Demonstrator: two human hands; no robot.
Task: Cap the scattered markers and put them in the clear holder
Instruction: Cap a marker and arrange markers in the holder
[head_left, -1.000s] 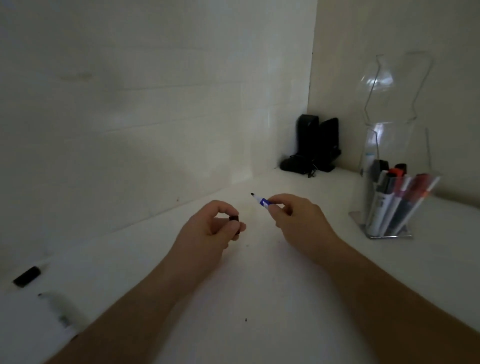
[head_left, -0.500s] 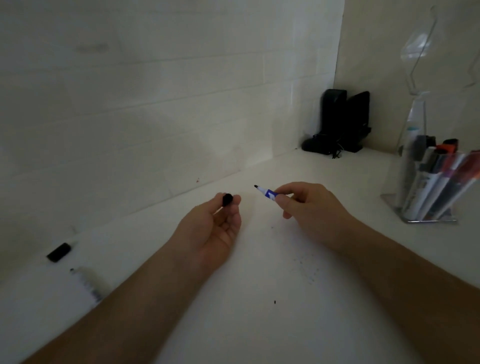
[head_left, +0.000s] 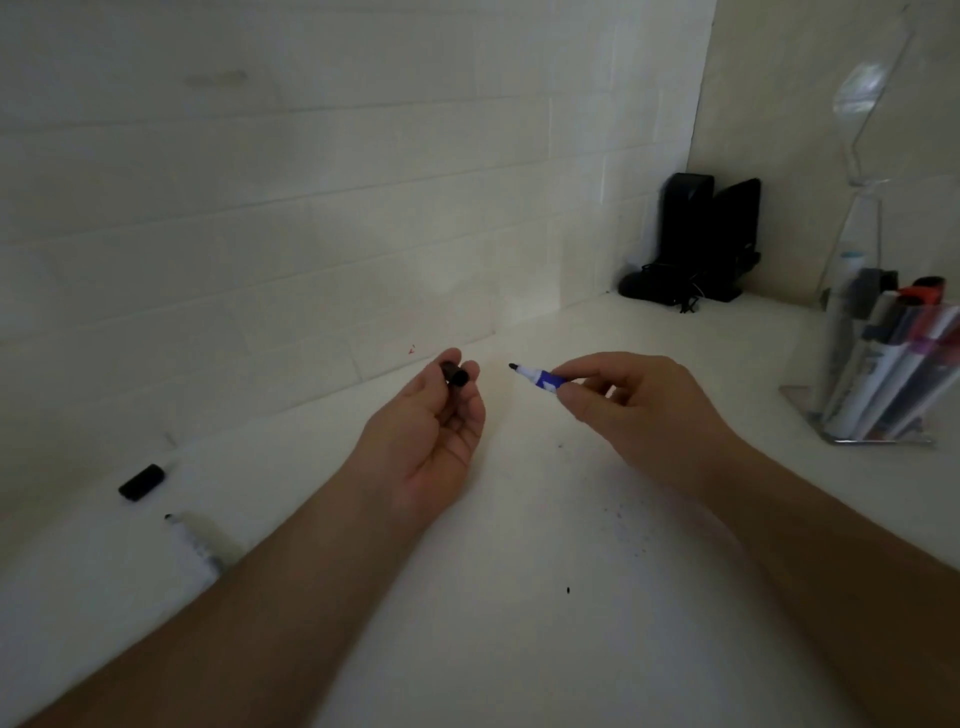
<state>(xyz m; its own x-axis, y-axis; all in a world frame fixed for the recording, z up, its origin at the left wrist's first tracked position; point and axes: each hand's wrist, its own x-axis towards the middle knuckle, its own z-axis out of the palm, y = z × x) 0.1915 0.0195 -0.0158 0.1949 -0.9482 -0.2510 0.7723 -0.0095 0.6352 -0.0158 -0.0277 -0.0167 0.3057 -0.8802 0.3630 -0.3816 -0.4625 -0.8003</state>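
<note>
Dim light, head view over a white tabletop (head_left: 519, 649) set against a white tiled wall (head_left: 311, 208).

Left hand (head_left: 431, 431): palm turned up, small black cylindrical marker cap (head_left: 454, 375) pinched between thumb and fingertips, held above the table.

Right hand (head_left: 639, 405): thumb and forefinger pinch an uncapped marker with a blue-and-white barrel end (head_left: 540, 376); dark tip points left toward the cap. Tip and cap are near each other but apart, not yet joined. The rest of the barrel is hidden inside the hand.

Clear acrylic holder (head_left: 857, 410) stands at the right edge, well apart from both hands. Several capped markers (head_left: 883, 358) lean inside it; cap colours look grey, black and red-orange, though blur makes this uncertain.

Far left on the table: a second loose black cap (head_left: 141, 482), and just beside it a white uncapped marker (head_left: 192, 543) lying flat, partly covered by the left forearm.

Back corner: two black upright box-shaped objects (head_left: 696, 239) with a cable.
</note>
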